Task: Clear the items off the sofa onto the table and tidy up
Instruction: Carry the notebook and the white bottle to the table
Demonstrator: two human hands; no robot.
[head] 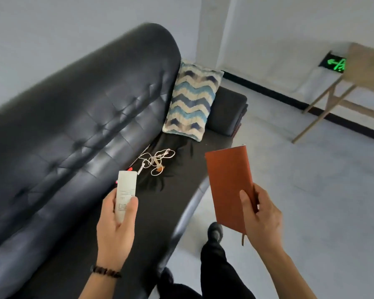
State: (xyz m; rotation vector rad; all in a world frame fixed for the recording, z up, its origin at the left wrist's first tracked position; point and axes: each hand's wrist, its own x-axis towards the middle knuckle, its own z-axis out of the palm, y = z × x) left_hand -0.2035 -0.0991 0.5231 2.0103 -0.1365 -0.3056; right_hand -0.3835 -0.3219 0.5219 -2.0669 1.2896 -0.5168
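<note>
Hands are both full at the front edge of the sofa (73, 117). The left hand (117, 225) wraps fingers and thumb round a white remote (125, 190). The right hand (261, 216) pinches the lower edge of an orange notebook (229, 182), thumb on its cover. On the sofa's seat lies a tangled cable (158, 160), with a pillow (192, 100) at the far end. The table (367, 65) stands well beyond that end. Best carry both items across together and set each down flat. Then come back with free fingers and gather the cable as one bundle.
</note>
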